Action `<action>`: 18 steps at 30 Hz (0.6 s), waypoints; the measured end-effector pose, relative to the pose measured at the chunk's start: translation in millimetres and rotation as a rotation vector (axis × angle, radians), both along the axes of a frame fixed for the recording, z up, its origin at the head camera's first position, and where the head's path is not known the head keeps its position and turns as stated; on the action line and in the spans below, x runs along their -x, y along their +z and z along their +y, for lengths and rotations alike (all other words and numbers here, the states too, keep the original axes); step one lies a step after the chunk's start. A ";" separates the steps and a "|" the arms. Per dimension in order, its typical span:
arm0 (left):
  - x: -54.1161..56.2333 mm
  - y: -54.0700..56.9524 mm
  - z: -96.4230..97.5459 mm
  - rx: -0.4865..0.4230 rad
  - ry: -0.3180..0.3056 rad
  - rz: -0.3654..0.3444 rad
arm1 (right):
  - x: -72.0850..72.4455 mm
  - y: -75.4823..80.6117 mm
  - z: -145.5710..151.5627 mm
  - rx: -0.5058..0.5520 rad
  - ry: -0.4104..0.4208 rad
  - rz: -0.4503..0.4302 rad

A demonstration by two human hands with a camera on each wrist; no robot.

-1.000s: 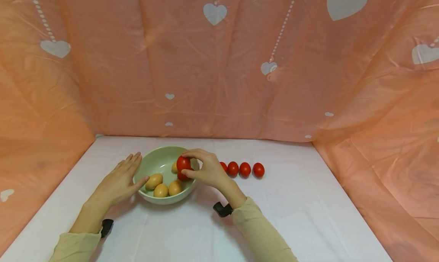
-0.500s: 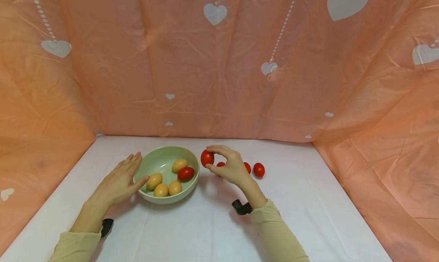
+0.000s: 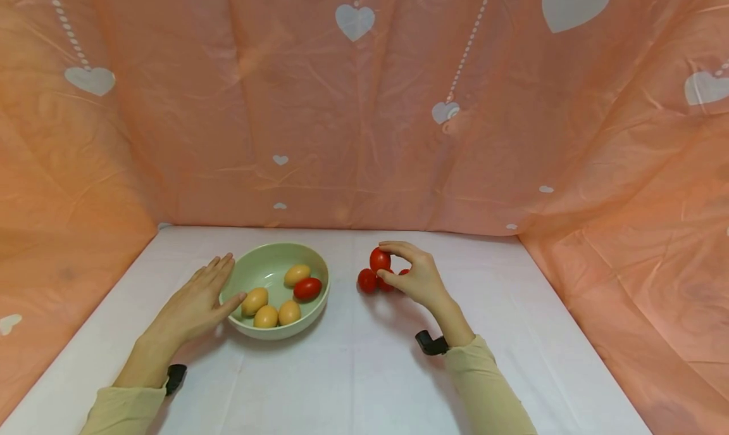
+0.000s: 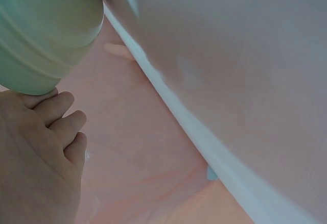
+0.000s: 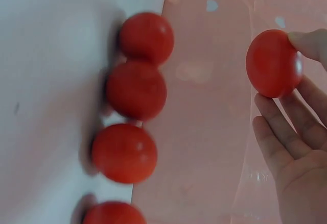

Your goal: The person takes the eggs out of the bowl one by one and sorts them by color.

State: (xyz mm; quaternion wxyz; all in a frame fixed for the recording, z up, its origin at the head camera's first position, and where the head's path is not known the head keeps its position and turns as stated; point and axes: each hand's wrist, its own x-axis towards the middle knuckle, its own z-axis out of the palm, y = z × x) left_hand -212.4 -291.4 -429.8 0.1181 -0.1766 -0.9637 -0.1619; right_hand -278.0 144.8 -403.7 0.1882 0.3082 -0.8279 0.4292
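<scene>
My right hand (image 3: 421,277) pinches a red tomato (image 3: 380,259) between thumb and fingertips, raised over a row of similar tomatoes. In the right wrist view the held tomato (image 5: 274,63) stands well apart from the row (image 5: 125,152). A pale green bowl (image 3: 256,264) sits to the left, with several yellow egg-shaped pieces (image 3: 266,316) and one red tomato (image 3: 307,289) in it. Against the bowl's left side rests my left hand (image 3: 193,305), fingers straight and thumb reaching over the rim. The left wrist view shows those fingers (image 4: 61,117) at the bowl's outer wall (image 4: 51,30).
The row of red tomatoes (image 3: 367,281) lies on the white tabletop (image 3: 342,384) right of the bowl, partly hidden behind the right hand. A peach curtain (image 3: 364,137) with pale hearts hangs behind the table and along both sides.
The right hand has carried its tomato rightward from over the bowl to above the row on the table. The left hand and the bowl have stayed in place.
</scene>
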 end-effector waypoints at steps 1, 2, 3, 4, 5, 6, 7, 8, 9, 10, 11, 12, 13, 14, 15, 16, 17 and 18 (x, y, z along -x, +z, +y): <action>0.1 0.0 0.0 -0.001 0.000 -0.001 | 0.5 -0.5 4.0 0.001 -0.003 0.003; 0.2 -0.2 0.0 -0.001 0.000 -0.002 | 1.2 -1.3 7.9 0.002 -0.010 0.004; 0.1 -0.1 0.2 -0.003 0.000 -0.004 | 1.9 -2.1 12.0 0.000 -0.015 0.006; 0.1 0.0 0.4 -0.004 0.000 -0.005 | 2.4 -2.5 16.0 -0.001 -0.020 0.004; 0.0 0.2 0.6 -0.005 -0.001 -0.005 | 3.1 -3.3 20.1 -0.002 -0.028 0.000; -0.2 0.4 0.9 -0.006 -0.001 -0.006 | 3.6 -3.9 24.2 -0.004 -0.036 -0.004; -0.2 0.5 1.2 -0.006 -0.002 -0.004 | 3.9 -4.3 28.3 -0.006 -0.045 -0.010; -0.1 0.5 1.4 -0.005 -0.003 -0.004 | 4.3 -4.7 32.3 -0.011 -0.056 -0.018; -0.2 0.7 1.6 -0.005 -0.003 -0.004 | 4.2 -4.7 36.4 -0.016 -0.065 -0.024; -0.1 0.7 1.7 -0.003 -0.003 -0.003 | 4.2 -4.6 40.2 -0.017 -0.074 -0.034; -0.1 0.8 1.8 -0.001 -0.002 -0.001 | 4.6 -4.5 44.2 -0.019 -0.082 -0.043; -0.1 0.9 1.8 0.000 -0.001 -0.002 | 4.7 -4.0 48.0 -0.020 -0.087 -0.050; -0.1 1.0 1.8 0.001 -0.001 -0.002 | 5.0 -3.4 51.7 -0.018 -0.092 -0.060; -0.2 1.1 1.6 0.001 0.001 -0.005 | 5.4 -2.6 55.3 -0.013 -0.097 -0.068; -0.5 1.4 1.5 0.002 0.002 -0.005 | 6.1 -1.8 59.0 -0.003 -0.096 -0.076; -0.6 1.6 1.3 0.003 0.002 -0.006 | 6.9 -0.9 62.5 0.008 -0.097 -0.085; -0.8 1.9 1.1 0.003 0.002 -0.008 | 7.7 -0.1 66.2 0.018 -0.100 -0.097; -0.9 2.1 0.9 0.003 0.002 -0.009 | 8.4 0.6 70.0 0.025 -0.105 -0.107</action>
